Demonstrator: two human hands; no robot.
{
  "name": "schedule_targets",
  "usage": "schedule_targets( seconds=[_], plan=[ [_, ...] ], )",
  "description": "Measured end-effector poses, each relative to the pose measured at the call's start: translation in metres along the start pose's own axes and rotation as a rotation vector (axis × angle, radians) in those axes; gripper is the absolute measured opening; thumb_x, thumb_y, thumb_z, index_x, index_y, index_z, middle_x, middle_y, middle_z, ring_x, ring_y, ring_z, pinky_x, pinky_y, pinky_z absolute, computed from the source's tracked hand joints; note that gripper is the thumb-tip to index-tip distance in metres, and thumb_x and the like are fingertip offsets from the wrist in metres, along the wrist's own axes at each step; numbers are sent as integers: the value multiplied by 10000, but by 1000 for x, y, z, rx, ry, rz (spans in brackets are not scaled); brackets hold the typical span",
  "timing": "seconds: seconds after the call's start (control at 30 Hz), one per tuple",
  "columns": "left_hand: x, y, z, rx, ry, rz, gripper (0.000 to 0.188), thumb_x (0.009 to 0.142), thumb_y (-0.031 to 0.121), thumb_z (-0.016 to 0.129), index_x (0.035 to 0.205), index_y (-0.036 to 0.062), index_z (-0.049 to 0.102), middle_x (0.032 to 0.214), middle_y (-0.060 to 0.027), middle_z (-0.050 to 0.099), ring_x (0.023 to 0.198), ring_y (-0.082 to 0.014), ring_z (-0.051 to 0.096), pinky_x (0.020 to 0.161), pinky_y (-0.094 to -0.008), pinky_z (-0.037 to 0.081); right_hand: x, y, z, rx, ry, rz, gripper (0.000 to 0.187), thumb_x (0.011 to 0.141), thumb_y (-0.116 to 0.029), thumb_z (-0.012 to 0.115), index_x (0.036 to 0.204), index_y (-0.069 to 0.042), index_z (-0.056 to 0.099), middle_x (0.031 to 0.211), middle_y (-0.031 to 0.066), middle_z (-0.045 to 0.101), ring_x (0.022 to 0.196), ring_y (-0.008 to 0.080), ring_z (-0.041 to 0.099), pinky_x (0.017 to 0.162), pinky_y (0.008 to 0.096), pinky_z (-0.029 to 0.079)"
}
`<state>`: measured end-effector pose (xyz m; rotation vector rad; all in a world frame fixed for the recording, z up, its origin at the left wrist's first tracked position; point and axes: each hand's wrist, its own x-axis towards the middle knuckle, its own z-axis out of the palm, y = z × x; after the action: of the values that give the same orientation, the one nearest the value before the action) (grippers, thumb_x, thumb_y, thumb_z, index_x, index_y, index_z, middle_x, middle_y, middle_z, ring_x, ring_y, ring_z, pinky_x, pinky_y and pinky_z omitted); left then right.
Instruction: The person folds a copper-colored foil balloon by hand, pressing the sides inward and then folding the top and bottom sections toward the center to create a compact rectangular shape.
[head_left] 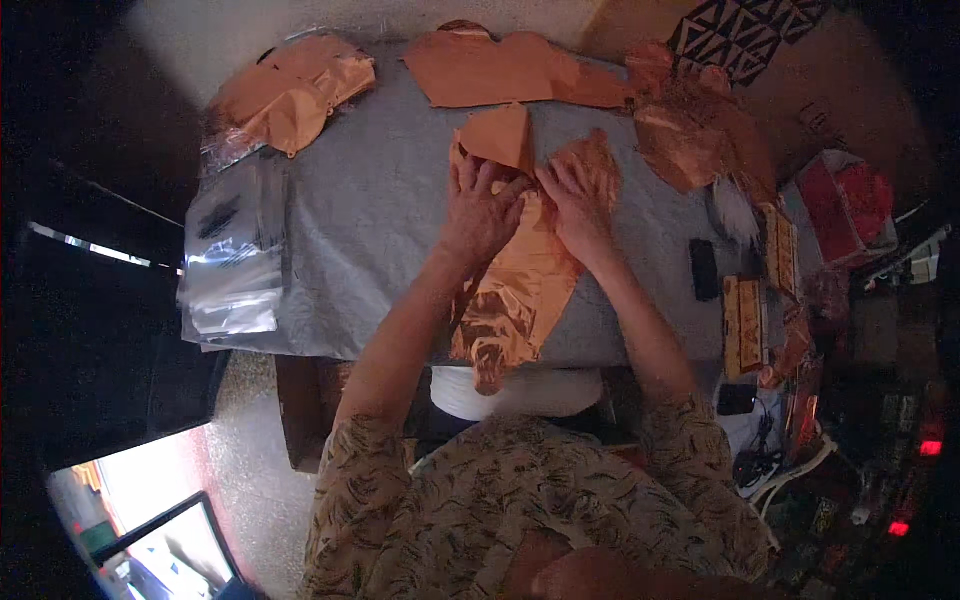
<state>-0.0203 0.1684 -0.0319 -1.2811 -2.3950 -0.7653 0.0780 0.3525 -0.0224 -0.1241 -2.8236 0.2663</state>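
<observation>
The left hand (484, 217) is laid on a copper-coloured foil piece (525, 265), its fingers bent near the raised upper flap. The right hand (577, 207) is placed at the right side of the same foil, fingers bent and thumb turned inward. Whether the foil is pinched by either hand cannot be told, as the grip is partly hidden. The foil is spread at the middle of the bench (375, 220), its crumpled, narrow lower end hung over the near edge.

The bench is covered with a grey sheet. Along its far side, similar foil is laid: a creased left piece (300, 90), a flat middle piece (515, 72) and a right-hand heap (690, 130). At the left, clear plastic bags (235, 265) are stacked. At the right, a dark oblong object (704, 270) is set beside a yellow strip-shaped object (744, 325).
</observation>
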Motion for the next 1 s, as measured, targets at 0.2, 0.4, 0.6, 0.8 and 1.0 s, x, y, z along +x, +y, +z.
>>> schedule_targets(
  seconds=[0.2,0.4,0.6,0.8,1.0],
  plan=[
    [-1,2,-3,26,110,70,363,971,315,629,1314,218,695,1448,-208,453,1411,-483,377,1161,-716,245,4,-6,-8,65,-113,39,710,905,73,541,1560,-193,471,1676,98,330,1542,347,286,1248,606,144],
    [-6,-3,2,40,86,36,363,957,316,645,1302,216,701,1443,-199,463,1417,-461,381,1178,-694,236,5,-7,-9,-40,-73,2,719,911,60,535,1564,-233,465,1668,97,342,1528,348,318,1245,604,168],
    [-2,-3,-6,22,27,54,384,963,337,631,1338,278,684,1468,-170,442,1465,-493,291,1198,-710,197,8,-2,-8,-71,-59,-9,665,939,22,543,1544,-252,500,1655,105,364,1534,330,312,1246,604,170],
    [0,1,-4,35,50,58,402,951,334,653,1343,250,693,1434,-196,451,1435,-462,345,1179,-684,242,7,6,-2,-14,-14,-3,546,956,-167,627,1492,-247,565,1637,101,393,1481,370,391,1204,677,192],
    [5,9,-10,-9,135,50,327,953,310,675,1269,231,701,1363,-176,512,1370,-450,417,1131,-675,301,8,6,-4,-14,-6,-19,515,977,-203,614,1488,-250,568,1634,99,399,1483,371,384,1217,651,187]
  ],
)
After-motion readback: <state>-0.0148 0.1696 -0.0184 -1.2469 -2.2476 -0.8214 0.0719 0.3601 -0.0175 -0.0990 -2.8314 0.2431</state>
